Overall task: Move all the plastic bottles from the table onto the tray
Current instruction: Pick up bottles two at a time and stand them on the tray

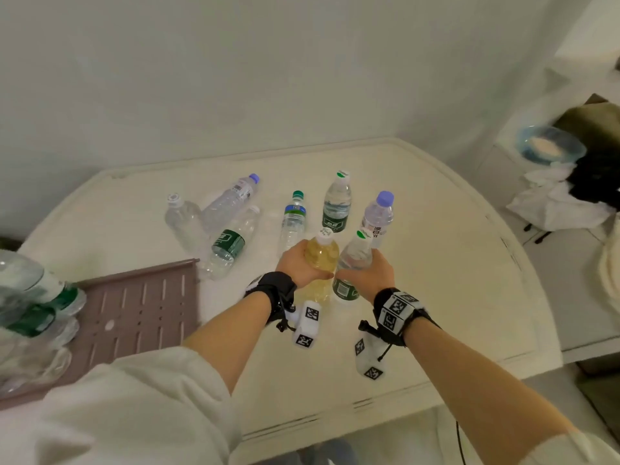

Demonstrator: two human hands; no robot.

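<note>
Fingers of the left hand (295, 266) curl round a clear plastic bottle of yellow liquid (321, 255). Those of the right hand (372, 276) wrap a clear green-labelled plastic bottle (354, 260). Both bottles are upright, side by side, over the cream surface (453, 280), right of the mauve slotted tray (144, 303).

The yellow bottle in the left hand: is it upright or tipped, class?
Upright. The yellow bottle has its cap above its body, gripped by the left hand.
</note>
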